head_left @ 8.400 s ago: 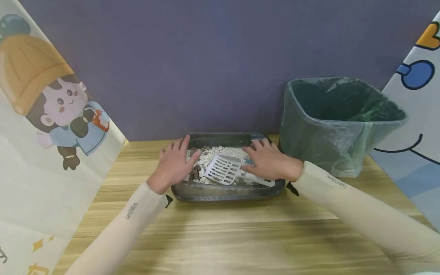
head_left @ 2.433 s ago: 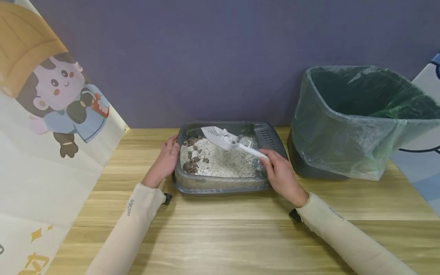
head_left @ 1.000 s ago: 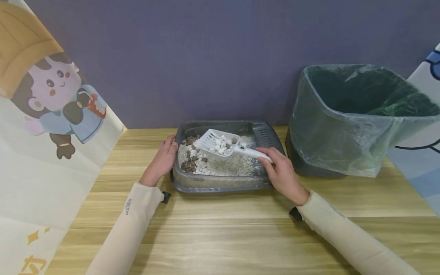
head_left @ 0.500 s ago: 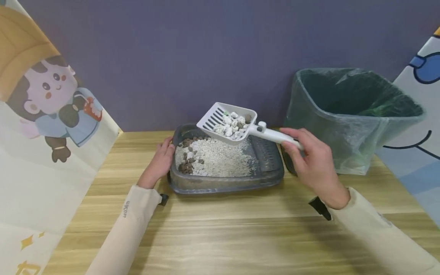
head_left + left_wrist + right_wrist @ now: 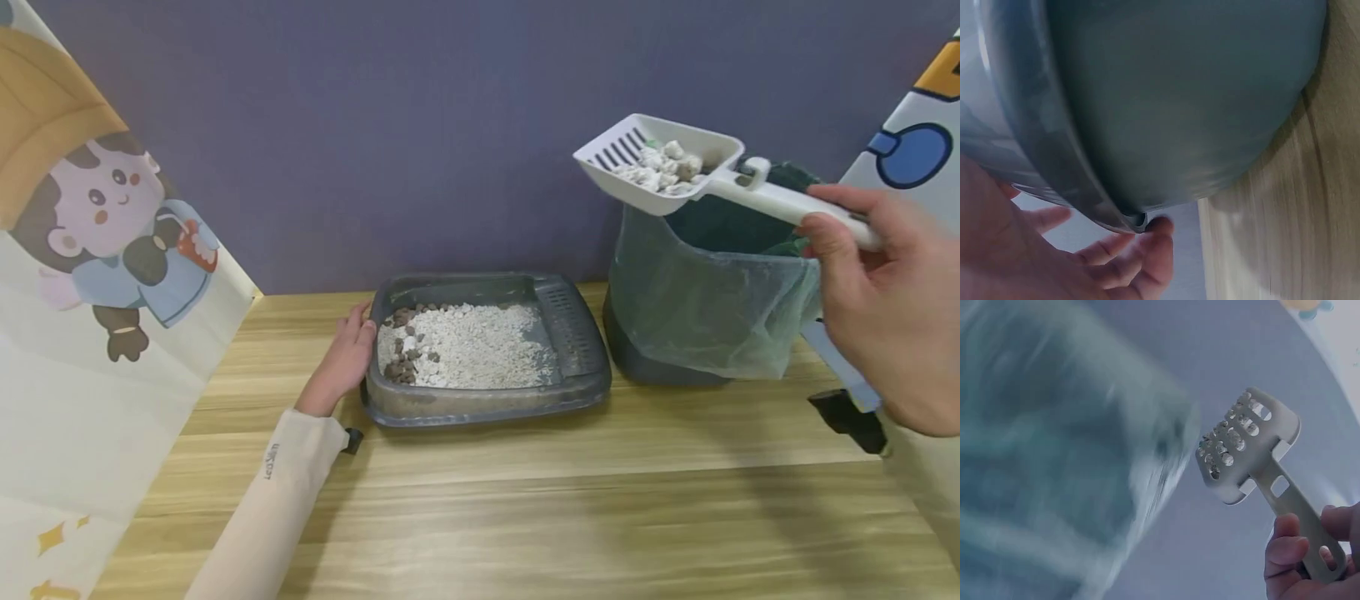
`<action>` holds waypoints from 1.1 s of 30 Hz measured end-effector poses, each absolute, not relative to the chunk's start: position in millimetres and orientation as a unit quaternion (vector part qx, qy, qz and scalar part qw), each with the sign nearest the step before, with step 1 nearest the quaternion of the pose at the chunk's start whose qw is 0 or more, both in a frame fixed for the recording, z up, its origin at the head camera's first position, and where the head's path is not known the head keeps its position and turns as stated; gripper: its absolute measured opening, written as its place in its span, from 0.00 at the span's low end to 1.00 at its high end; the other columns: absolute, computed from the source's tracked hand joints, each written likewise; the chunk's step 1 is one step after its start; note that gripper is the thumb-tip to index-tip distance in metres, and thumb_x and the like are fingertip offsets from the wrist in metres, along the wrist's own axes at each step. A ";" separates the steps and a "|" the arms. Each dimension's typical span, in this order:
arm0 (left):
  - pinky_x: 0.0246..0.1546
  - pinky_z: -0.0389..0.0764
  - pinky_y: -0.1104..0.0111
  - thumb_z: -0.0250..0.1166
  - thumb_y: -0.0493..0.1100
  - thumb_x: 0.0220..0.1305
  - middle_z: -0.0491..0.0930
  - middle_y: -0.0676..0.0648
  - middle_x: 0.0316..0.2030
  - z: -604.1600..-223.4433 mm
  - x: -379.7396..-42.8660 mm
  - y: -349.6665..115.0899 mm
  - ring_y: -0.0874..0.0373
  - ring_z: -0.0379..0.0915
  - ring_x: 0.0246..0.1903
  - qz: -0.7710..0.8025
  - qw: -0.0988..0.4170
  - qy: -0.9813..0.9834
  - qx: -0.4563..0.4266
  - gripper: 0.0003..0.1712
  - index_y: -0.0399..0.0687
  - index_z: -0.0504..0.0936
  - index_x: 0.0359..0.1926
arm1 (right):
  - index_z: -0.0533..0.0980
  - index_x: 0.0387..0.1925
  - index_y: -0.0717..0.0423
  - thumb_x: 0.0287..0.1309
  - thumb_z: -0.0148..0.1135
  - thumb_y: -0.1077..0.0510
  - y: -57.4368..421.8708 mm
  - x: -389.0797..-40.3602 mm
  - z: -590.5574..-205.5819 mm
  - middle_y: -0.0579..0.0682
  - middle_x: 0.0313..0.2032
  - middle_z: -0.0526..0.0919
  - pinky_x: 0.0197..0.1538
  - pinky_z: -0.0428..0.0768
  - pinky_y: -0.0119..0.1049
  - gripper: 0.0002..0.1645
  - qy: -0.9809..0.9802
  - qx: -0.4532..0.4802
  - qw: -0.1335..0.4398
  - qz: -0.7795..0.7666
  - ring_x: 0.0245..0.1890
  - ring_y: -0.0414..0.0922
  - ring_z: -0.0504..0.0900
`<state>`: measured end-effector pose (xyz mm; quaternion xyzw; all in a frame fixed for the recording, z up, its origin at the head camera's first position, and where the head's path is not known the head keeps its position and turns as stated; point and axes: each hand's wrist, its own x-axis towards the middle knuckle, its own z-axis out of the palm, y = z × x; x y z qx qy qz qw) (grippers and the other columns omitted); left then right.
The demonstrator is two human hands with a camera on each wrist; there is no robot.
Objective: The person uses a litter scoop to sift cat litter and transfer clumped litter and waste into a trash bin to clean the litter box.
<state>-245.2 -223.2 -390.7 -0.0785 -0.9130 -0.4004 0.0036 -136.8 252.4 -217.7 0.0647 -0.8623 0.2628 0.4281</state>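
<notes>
My right hand (image 5: pixel 892 292) grips the handle of a white slotted litter scoop (image 5: pixel 652 200), raised level above the left rim of the trash bin. White and brown clumps (image 5: pixel 671 167) lie in the scoop. From below, the right wrist view shows the scoop (image 5: pixel 1260 447) with clumps showing through its slots. My left hand (image 5: pixel 345 358) holds the left rim of the grey litter box (image 5: pixel 487 406); in the left wrist view its fingers (image 5: pixel 1116 262) curl at the box's lip. Pale litter (image 5: pixel 480 342) covers much of the box floor, with brown clumps (image 5: pixel 405 367) along the left.
A dark trash bin (image 5: pixel 712 308) lined with a translucent green bag stands right of the litter box, partly hidden behind the scoop and hand. Behind is a purple wall panel (image 5: pixel 375 150). Everything stands on a wood-grain table (image 5: pixel 510 517).
From low over the litter, my right hand has lifted the loaded scoop up and right to the trash bin. My left hand stays at the litter box's left rim.
</notes>
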 end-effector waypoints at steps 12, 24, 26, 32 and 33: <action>0.61 0.56 0.43 0.37 0.43 0.74 0.58 0.33 0.62 -391.1 -243.9 -229.4 0.39 0.53 0.62 -0.388 0.059 -0.913 -0.110 0.28 0.41 0.52 0.71 | 0.61 0.68 0.45 0.73 0.35 0.53 325.7 -152.9 -220.7 0.57 0.58 0.69 0.51 0.59 0.19 0.25 -0.883 -0.061 0.396 0.246 0.42 0.22 0.59; 0.58 0.58 0.44 0.36 0.42 0.74 0.60 0.32 0.57 -391.7 -245.2 -224.2 0.38 0.56 0.58 -0.393 0.064 -0.909 -0.125 0.27 0.38 0.53 0.71 | 0.64 0.67 0.49 0.73 0.35 0.54 360.1 -182.0 -226.6 0.62 0.58 0.69 0.54 0.59 0.24 0.25 -0.897 -0.072 0.376 0.219 0.46 0.30 0.64; 0.58 0.58 0.43 0.36 0.42 0.74 0.60 0.32 0.57 -391.5 -245.2 -223.8 0.38 0.56 0.58 -0.392 0.066 -0.909 -0.125 0.27 0.38 0.53 0.71 | 0.65 0.66 0.53 0.73 0.36 0.55 361.4 -183.4 -228.3 0.64 0.57 0.70 0.52 0.59 0.24 0.24 -0.898 -0.057 0.381 0.214 0.50 0.28 0.65; 0.59 0.58 0.44 0.37 0.41 0.74 0.61 0.32 0.58 -390.5 -245.9 -222.3 0.38 0.56 0.58 -0.393 0.067 -0.908 -0.126 0.27 0.40 0.53 0.71 | 0.68 0.62 0.61 0.72 0.40 0.61 362.7 -183.9 -233.7 0.66 0.56 0.72 0.60 0.59 0.27 0.21 -0.888 -0.015 0.410 0.208 0.56 0.32 0.66; 0.59 0.58 0.44 0.37 0.41 0.74 0.61 0.32 0.58 -390.4 -245.9 -221.9 0.38 0.57 0.58 -0.394 0.067 -0.908 -0.125 0.28 0.40 0.53 0.71 | 0.69 0.62 0.61 0.72 0.41 0.62 362.0 -183.6 -234.2 0.66 0.56 0.72 0.61 0.59 0.28 0.21 -0.887 -0.014 0.412 0.206 0.58 0.40 0.68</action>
